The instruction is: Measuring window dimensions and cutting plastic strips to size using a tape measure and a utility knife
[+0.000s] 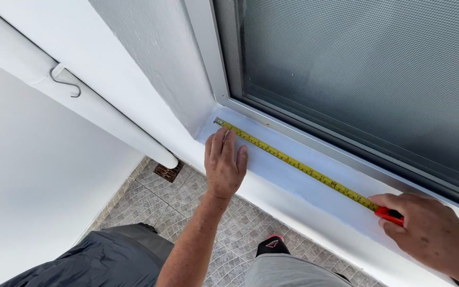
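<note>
- Yellow steel tape measure (293, 162) lies stretched flat along the pale window sill (314, 194), running from the sill's corner by the wall to the red case (390, 215).
- Right hand (432, 234) is closed on that case, thumb and fingers pinching it at the tape's near end.
- Left hand (224, 165) lies flat, fingers straight and close together, their tips pressing the tape down just short of its hooked end.
- Beyond the tape from both hands runs the grey window frame (304, 135) with a mesh-patterned pane (367, 74).
- Left of the flat hand, a white pipe (81, 101) slants down, with a metal S-hook (66, 79) on it.
- Below the hands lie patterned floor tiles (208, 212) and a floor drain (168, 171).
</note>
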